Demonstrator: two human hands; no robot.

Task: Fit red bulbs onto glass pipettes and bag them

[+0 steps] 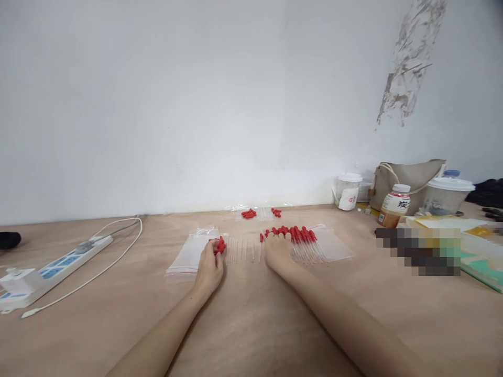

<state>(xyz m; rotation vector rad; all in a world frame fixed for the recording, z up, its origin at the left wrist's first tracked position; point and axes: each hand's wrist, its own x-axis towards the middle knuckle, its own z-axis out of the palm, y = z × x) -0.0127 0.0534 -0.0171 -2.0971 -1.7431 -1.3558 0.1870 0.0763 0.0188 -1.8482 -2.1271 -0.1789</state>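
Several red rubber bulbs (220, 245) are gathered in my left hand (209, 269), its fingers curled around them. My right hand (280, 251) is closed, with its fingers bent over the near end of a row of red-topped droppers (302, 238); what is between its fingertips is hidden. These droppers lie side by side, their thin clear stems pointing towards me. Between my hands, several bare clear tubes (239, 250) lie in a spaced row. Just left of my right hand is a single tube with a red bulb (261, 238) at its far end.
Clear plastic bags (188, 254) are stacked at left, and another bag (334, 246) lies under the droppers. More red bulbs (249, 213) rest near the wall. A power strip (58, 269) with a white cable is far left; a bottle (394, 206), lidded cups (348, 192) and a bag (408, 180) stand right.
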